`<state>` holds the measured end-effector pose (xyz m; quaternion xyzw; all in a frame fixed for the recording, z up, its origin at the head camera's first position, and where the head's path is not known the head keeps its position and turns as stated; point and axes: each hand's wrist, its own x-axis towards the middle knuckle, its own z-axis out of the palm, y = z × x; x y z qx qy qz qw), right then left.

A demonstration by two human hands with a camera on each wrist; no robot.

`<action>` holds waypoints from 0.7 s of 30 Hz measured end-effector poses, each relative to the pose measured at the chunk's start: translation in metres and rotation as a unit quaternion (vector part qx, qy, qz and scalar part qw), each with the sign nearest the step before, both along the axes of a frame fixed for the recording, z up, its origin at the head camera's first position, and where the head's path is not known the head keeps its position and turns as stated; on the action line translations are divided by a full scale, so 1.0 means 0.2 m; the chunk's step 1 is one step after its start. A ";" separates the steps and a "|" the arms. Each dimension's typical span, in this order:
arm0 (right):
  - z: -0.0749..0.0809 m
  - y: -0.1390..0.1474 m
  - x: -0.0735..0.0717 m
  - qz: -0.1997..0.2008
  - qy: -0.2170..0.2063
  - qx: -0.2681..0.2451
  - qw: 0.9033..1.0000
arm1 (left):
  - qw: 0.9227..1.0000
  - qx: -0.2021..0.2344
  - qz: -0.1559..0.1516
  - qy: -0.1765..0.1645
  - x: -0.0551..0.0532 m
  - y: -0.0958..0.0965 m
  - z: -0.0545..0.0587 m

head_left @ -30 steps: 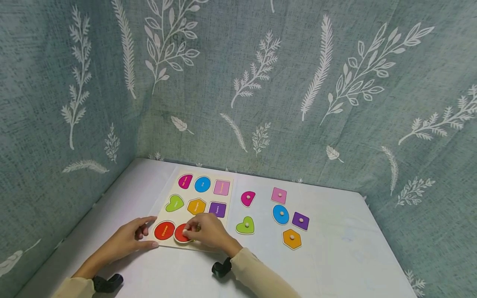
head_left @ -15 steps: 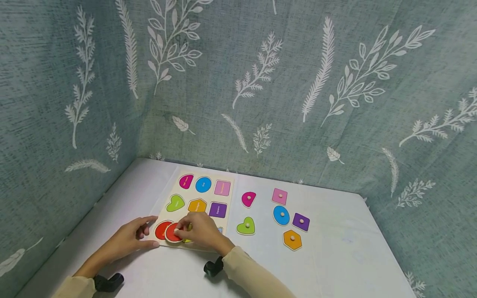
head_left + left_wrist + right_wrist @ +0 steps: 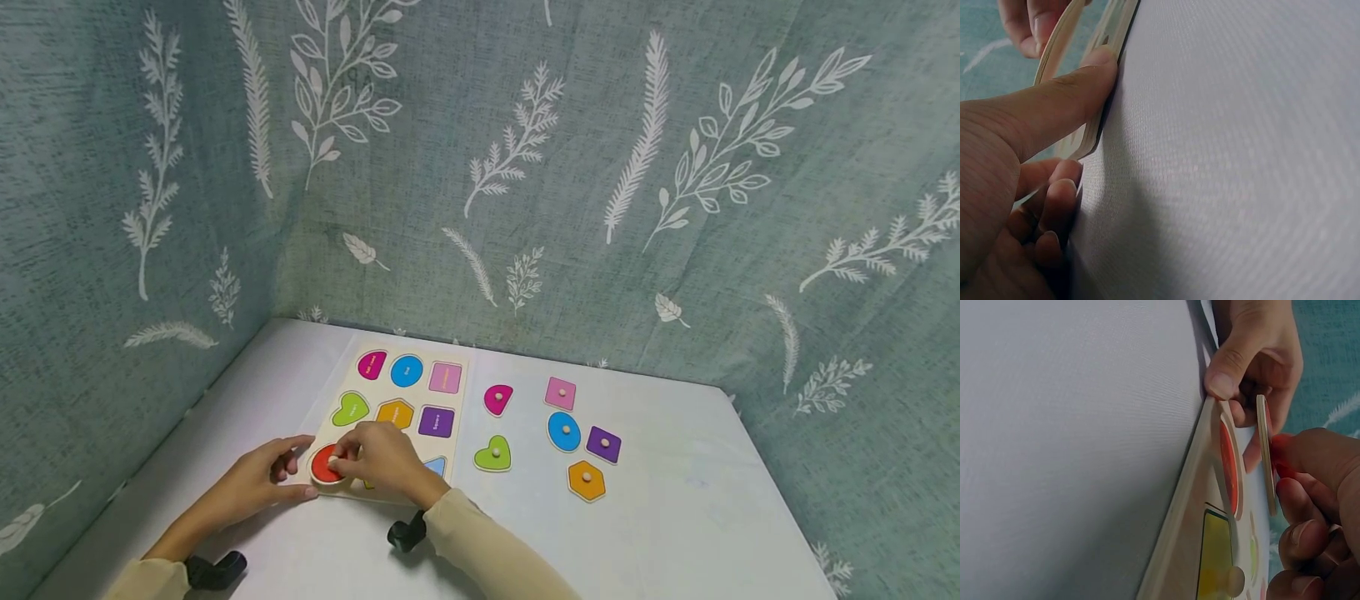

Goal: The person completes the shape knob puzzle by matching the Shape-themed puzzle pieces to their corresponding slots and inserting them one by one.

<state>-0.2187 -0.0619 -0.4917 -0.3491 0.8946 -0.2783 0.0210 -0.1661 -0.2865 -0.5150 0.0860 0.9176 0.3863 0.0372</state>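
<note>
My right hand (image 3: 382,454) pinches the knob of a red circle puzzle piece (image 3: 324,467). In the right wrist view the red piece (image 3: 1264,450) stands on edge, apart from the board, facing the red circle recess (image 3: 1229,465). My left hand (image 3: 262,475) holds the near left corner of the cream puzzle board (image 3: 341,437), thumb (image 3: 1072,94) on its near edge and fingers curled by its left side. The board has printed shapes, among them a green heart (image 3: 350,409) and a purple square (image 3: 436,422). A yellow shape (image 3: 1215,550) lies mostly hidden under the right hand in the head view.
Right of the board lie knobbed pieces: magenta half round (image 3: 498,400), green heart piece (image 3: 491,454), pink square (image 3: 560,393), blue oval (image 3: 563,432), purple square piece (image 3: 603,445) and orange hexagon (image 3: 586,481). A patterned teal cloth (image 3: 450,167) walls the white table (image 3: 675,500).
My right hand has carried the red circle leftward across the board's near row, until it covers the printed red circle in the head view. The left hand has stayed at the corner.
</note>
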 end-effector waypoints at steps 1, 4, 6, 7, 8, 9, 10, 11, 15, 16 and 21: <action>0.00 0.00 0.00 0.000 0.000 0.002 1.000 | 1.000 -0.001 0.001 0.000 0.00 0.00 0.00; 0.00 -0.01 0.00 0.001 0.005 0.012 1.000 | 1.000 -0.005 0.001 0.001 -0.01 0.00 0.00; -0.01 -0.01 0.00 0.000 0.012 0.018 1.000 | 1.000 -0.007 0.001 0.001 -0.01 0.00 0.00; -0.01 -0.02 0.00 -0.001 0.016 0.020 1.000 | 1.000 -0.007 0.001 0.000 -0.01 0.00 0.00; -0.01 -0.02 0.01 -0.001 0.020 0.022 1.000 | 1.000 -0.007 0.001 0.001 -0.01 0.00 0.00; -0.01 -0.03 0.01 -0.002 0.022 0.022 0.999 | 1.000 -0.007 0.001 0.002 -0.01 0.00 0.00; -0.01 -0.03 0.01 -0.001 0.025 0.024 0.999 | 1.000 -0.007 0.002 0.003 0.00 0.00 0.00; -0.02 -0.04 0.01 -0.001 0.029 0.024 0.999 | 1.000 -0.006 0.002 0.004 0.00 0.00 0.01; -0.02 -0.05 0.00 0.001 0.034 0.026 0.999 | 1.000 -0.003 0.004 0.004 0.00 0.00 0.01; -0.02 -0.05 0.00 -0.001 0.035 0.028 0.999 | 1.000 -0.002 0.005 0.002 0.00 0.00 0.01; -0.04 -0.06 -0.01 -0.009 0.030 0.036 0.999 | 1.000 -0.003 0.009 -0.005 0.00 0.00 0.01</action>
